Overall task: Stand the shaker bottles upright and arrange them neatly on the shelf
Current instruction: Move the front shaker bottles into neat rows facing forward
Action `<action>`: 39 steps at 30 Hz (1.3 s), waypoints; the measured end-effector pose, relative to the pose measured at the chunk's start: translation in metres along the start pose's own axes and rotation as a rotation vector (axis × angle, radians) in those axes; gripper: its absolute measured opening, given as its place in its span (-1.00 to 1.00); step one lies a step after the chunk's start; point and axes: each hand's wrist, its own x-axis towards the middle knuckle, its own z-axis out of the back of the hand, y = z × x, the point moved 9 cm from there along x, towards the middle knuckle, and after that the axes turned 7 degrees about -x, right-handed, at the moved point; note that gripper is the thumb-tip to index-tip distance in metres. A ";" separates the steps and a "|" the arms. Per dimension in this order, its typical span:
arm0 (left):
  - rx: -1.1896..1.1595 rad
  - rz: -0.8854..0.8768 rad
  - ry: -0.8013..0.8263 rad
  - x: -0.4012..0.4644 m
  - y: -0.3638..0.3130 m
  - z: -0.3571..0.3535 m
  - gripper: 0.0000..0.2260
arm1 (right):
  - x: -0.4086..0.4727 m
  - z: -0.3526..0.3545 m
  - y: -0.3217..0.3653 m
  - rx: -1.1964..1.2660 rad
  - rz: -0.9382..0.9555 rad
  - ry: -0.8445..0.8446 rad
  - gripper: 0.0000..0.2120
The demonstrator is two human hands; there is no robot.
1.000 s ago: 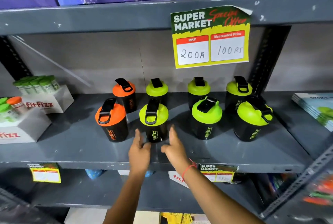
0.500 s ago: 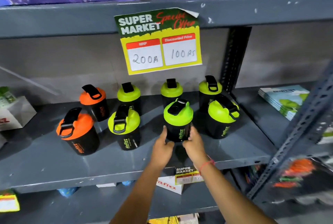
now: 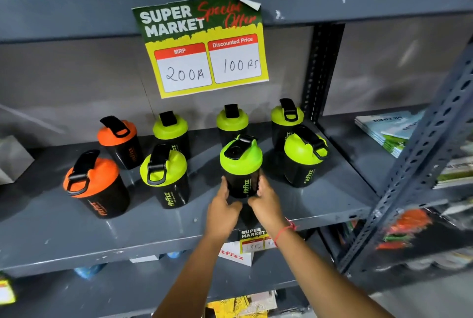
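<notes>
Several black shaker bottles stand upright in two rows on the grey shelf (image 3: 320, 205). In the front row are an orange-lidded bottle (image 3: 96, 184), a green-lidded bottle (image 3: 165, 177), a green-lidded bottle with its cap flipped open (image 3: 240, 161) and another green-lidded bottle (image 3: 304, 159). Behind stand one orange-lidded bottle (image 3: 119, 140) and three green-lidded ones. My left hand (image 3: 221, 206) and my right hand (image 3: 266, 200) clasp the base of the open-capped bottle from either side.
A yellow price sign (image 3: 204, 46) hangs from the shelf above. A perforated metal upright (image 3: 422, 161) crosses the right foreground. Booklets (image 3: 384, 131) lie on the neighbouring shelf to the right. A white box (image 3: 11, 159) sits at the far left.
Both hands left the second front bottle and moved right to the open-capped green bottle, closing around its base. The view shifted right.
</notes>
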 end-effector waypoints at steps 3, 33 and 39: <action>-0.025 -0.054 -0.263 -0.022 -0.009 0.014 -0.50 | -0.013 0.022 -0.003 0.131 -0.028 -0.167 -0.36; -0.190 0.002 0.181 0.021 -0.019 -0.141 -0.41 | 0.022 0.143 -0.043 0.311 0.028 -0.270 -0.30; 0.015 -0.027 0.114 -0.008 -0.028 -0.111 -0.52 | -0.009 0.155 -0.077 0.455 -0.168 -0.426 -0.40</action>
